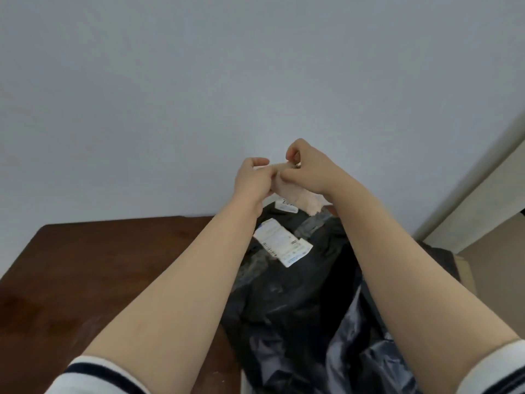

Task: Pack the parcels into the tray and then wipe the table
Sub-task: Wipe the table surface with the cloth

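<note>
Hands: two, both bare and raised above the far edge of the table, close together and touching at the fingertips
Left hand [253,177]: fingers curled in, thumb and forefinger pinched on the near edge of the pale cloth
Right hand [305,166]: fingers bent into a loose fist, fingertips nipping the top edge of the same cloth; a small shiny thing sits at one finger, too small to tell what it is
Pale cloth [295,194]: one piece, pinkish beige, held in the air between the two hands, its loose end hanging down toward the parcels
Parcels [289,294]: a heap of black plastic mailer bags, crumpled and overlapping, on the right part of the table below the forearms; how many bags there are cannot be told, as they run into one another
Labels: two white ones in sight, a large printed shipping label [282,245] lying tilted on top of the heap, and a smaller label [287,207] just beyond it, partly hidden by the cloth
Table [99,265]: one, dark brown wood, its left part bare, standing against a plain grey wall [199,81]
Sleeves: two, white with a dark stripe, at the bottom corners
Tray: whether anything under the heap is a tray cannot be told
</note>
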